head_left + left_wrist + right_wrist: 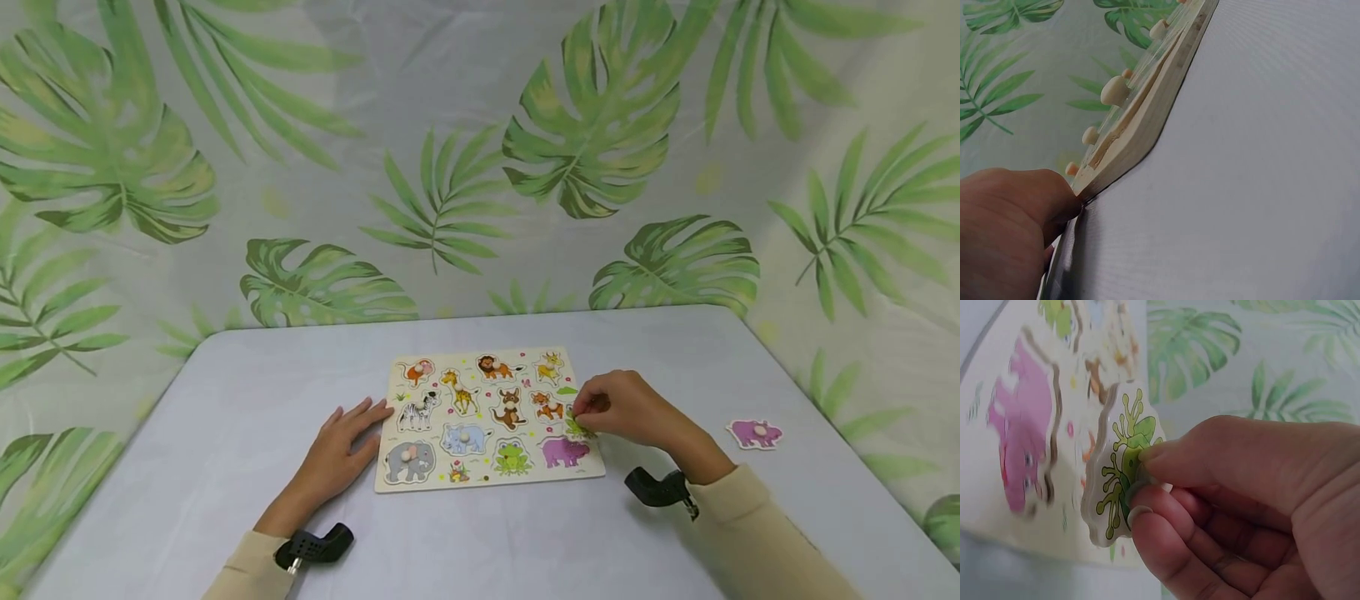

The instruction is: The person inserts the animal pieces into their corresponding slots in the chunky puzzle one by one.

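My right hand (626, 410) pinches a green frog puzzle piece (1124, 462) between thumb and fingers, over the right edge of the wooden animal puzzle board (480, 483). In the right wrist view the frog piece is tilted, its knob mostly hidden by the fingertips. Beside it show the purple hippo recess (1025, 419) and part of the green frog recess (1057, 315). My left hand (341, 450) rests at the board's left edge, fingers extended, with the thumb (1054, 197) against that edge. Knobbed pieces such as the elephant (410, 462) and the rhino (465, 439) sit in the board.
A purple hippo piece (755, 434) lies on the white table (525, 550), right of the board and beyond the right hand. Behind the table hangs a leaf-patterned cloth (450, 108). Each wrist carries a black camera mount.
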Demonstrator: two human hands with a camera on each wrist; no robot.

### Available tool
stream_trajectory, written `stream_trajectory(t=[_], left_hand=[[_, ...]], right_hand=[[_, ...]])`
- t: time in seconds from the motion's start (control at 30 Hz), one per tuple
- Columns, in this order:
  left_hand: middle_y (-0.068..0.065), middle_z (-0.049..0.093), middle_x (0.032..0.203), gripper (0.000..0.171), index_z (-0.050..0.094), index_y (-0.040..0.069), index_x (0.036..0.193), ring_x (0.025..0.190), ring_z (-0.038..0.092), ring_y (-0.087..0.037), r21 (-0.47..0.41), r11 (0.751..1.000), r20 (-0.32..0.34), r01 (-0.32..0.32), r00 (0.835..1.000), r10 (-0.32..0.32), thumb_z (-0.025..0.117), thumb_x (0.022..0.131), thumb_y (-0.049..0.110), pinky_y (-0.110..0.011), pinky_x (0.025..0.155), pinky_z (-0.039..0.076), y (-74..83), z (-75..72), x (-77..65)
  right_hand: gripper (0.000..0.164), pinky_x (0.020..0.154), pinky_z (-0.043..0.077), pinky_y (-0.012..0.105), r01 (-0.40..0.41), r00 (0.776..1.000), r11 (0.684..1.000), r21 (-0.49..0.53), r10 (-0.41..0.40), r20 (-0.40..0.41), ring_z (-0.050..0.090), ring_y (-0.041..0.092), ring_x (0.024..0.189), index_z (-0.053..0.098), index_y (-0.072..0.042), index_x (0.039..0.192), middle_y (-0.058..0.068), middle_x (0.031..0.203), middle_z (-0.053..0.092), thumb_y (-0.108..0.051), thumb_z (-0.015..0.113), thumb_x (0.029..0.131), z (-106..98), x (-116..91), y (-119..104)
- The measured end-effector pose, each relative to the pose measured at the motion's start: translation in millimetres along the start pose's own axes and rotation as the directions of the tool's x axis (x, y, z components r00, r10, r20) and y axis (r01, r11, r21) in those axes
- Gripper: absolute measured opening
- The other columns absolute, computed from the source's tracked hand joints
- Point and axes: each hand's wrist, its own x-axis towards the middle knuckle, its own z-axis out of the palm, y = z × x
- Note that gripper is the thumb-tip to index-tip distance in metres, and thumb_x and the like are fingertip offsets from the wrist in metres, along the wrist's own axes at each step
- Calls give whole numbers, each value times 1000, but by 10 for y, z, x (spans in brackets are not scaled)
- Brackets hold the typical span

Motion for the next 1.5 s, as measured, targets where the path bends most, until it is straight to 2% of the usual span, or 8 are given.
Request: stream_trajectory(t=[0.23, 0.5, 0.77, 1.07, 1.5], left_hand=[[-7, 52, 141, 41, 59, 13, 133, 137, 38, -32, -5, 1000, 5, 3, 1000, -3, 62, 92, 9, -56, 116, 15, -19, 5, -4], [-8, 52, 141, 41, 59, 12, 133, 136, 39, -33, -1, 1000, 1, -7, 1000, 7, 62, 92, 8, -57, 115, 15, -21, 7, 9], [-8, 52, 141, 41, 59, 12, 133, 137, 39, -33, -4, 1000, 5, 3, 1000, -3, 62, 92, 8, -57, 115, 15, -24, 3, -5], [-8, 52, 142, 42, 59, 12, 133, 137, 38, -32, -5, 1000, 11, -3, 1000, 3, 62, 92, 9, -56, 116, 14, -21, 6, 19], [-8, 51, 142, 42, 59, 11, 133, 137, 38, -32, -3, 1000, 12, 0, 1000, 0, 62, 92, 8, -57, 115, 14, -4, 0, 16]], right_hand=[[6, 62, 52, 23, 9, 1000, 1000, 21, -9, 2, 58, 9, 68, 72, -12, 78, -7, 75, 65, -7, 74, 80, 128, 99, -114], [7, 61, 53, 24, -17, 999, 999, 45, 16, 30, 59, 9, 66, 72, -12, 77, -6, 73, 65, -5, 72, 80, 254, 219, -298], [10, 60, 53, 24, 8, 998, 998, 68, -12, 56, 59, 8, 64, 72, -12, 75, -7, 71, 66, -3, 72, 79, 366, 321, -446], [11, 60, 53, 23, 52, 997, 995, 87, -57, 58, 59, 7, 64, 72, -12, 74, -6, 72, 66, -1, 72, 78, 481, 378, -469], [15, 57, 51, 22, 48, 995, 996, 74, -54, 82, 57, 6, 61, 71, -13, 72, -9, 69, 64, 1, 69, 77, 644, 361, -522]])
